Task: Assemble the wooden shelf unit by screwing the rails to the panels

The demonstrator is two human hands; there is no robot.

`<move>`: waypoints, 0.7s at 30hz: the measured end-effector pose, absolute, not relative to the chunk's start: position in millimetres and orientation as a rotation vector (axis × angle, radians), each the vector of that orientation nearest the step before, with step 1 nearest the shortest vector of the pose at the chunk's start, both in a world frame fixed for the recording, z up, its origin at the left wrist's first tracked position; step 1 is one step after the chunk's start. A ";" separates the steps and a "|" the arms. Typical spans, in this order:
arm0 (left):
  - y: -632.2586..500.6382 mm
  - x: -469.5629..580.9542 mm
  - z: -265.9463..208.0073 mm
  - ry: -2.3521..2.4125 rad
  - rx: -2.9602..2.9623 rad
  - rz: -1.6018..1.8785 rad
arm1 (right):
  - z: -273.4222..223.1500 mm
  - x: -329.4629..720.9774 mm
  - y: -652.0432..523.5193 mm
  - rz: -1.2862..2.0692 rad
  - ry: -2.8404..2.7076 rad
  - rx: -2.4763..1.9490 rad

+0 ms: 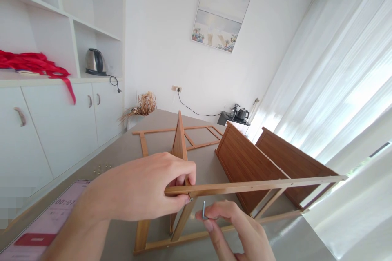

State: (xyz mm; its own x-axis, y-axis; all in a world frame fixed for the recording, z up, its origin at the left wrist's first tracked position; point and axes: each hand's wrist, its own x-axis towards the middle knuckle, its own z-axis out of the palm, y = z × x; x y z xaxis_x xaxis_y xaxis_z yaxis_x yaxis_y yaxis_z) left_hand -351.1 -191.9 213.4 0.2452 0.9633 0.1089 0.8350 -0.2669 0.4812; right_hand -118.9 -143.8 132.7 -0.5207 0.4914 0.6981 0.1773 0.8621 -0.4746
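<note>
My left hand [137, 187] is closed around the near left end of a wooden side frame [235, 188], fingers over the rail and thumb underneath. By the thumb tip, a small metal bolt [191, 199] shows at the rail. An upright wooden panel [180, 138] stands behind this hand and meets the frame there; the fingers hide the joint. Just right of the bolt, and apart from it, my right hand [241, 228] pinches an L-shaped hex key [203, 210] between thumb and forefinger, one arm pointing up. Two brown panels [251, 159] stand against the frame's right part.
Another ladder-like wooden frame [190, 147] lies farther back on the grey table [122, 147]. Several small metal fittings [102, 168] lie left of my wrist, near a phone [58, 208] running a timer. White cabinets [61, 118] line the left, curtains [337, 69] the right.
</note>
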 end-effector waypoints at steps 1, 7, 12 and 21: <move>-191.8 -351.1 213.2 1.659 2.203 0.556 | 133.1 -118.6 -141.5 0.399 -2.129 -0.459; -191.1 -350.6 211.8 1.657 2.211 0.572 | 129.9 -122.7 -136.5 0.331 -2.185 -0.420; -191.8 -350.3 212.6 1.650 2.213 0.556 | 129.4 -124.0 -135.8 0.327 -2.172 -0.389; -190.9 -350.0 210.6 1.674 2.214 0.534 | 133.9 -124.7 -138.5 0.316 -2.194 -0.414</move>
